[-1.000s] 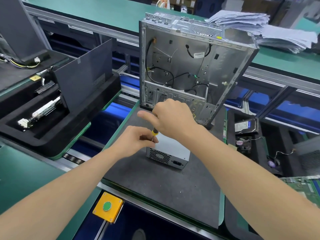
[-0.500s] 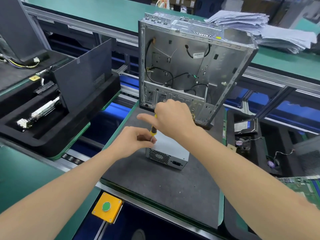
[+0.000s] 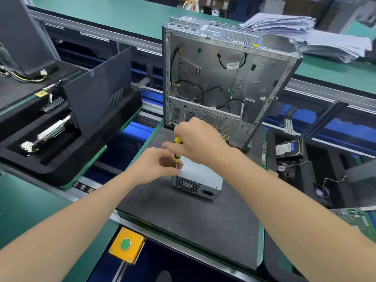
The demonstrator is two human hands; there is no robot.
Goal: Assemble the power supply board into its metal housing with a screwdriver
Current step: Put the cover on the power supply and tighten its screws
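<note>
One silver supply sits on the dark tabletop. It is a plain sheet-metal box with a fan grille and a black socket on the face turned toward the person. It lies just in front of the case, which stands upright at the tabletop's far edge. The case is open on this side and shows bare steel and looping black cables. Whether the two touch is hidden behind the hands.

A broad stretch of tabletop runs from the supply to the green near edge, and more lies to its right. Off the left edge is a gap, then a black foam tray with a dark panel standing in it. A yellow button box sits below the near-left corner. A hard drive rests in a tray well off to the right.

Both bare forearms reach in from the near side. The right hand comes from above, fingers wrapped round the yellow-and-black handle of the screwdriver, with one finger stretched out to the left. The tool stands nearly upright over the supply's near-left top corner. The left hand pinches the thin shaft low down, with its fingertips at that corner.
</note>
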